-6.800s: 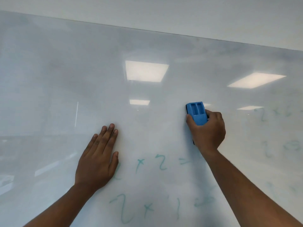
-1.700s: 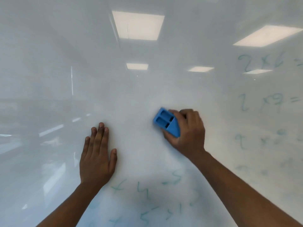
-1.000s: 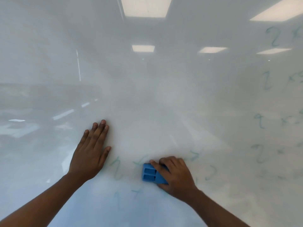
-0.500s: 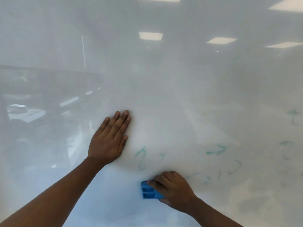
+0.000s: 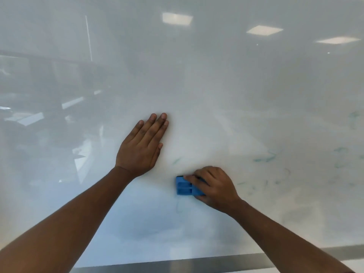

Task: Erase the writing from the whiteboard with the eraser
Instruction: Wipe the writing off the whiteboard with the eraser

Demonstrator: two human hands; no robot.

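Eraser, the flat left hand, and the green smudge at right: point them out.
eraser [image 5: 184, 188], head view, blue plastic back.
left hand [image 5: 140, 148], head view, back of hand.
green smudge [image 5: 265, 159], head view, darkest streak.

The whiteboard [image 5: 216, 85] fills nearly the whole view, its glossy surface showing reflected ceiling lights toward 12 and 1 o'clock, with a grey metal bottom edge [image 5: 177, 263] running along 6 o'clock. The left hand [image 5: 141, 148] lies flat on it, fingers together, just left of centre, and at 5 o'clock from that hand the blue eraser [image 5: 185, 187] is pressed to the board under the right hand [image 5: 214, 186]. Faint, smeared green marker traces [image 5: 264, 159] lie on the board toward 3 and 4 o'clock, with one short stroke [image 5: 176, 160] between the two hands and another thin one just below the eraser.
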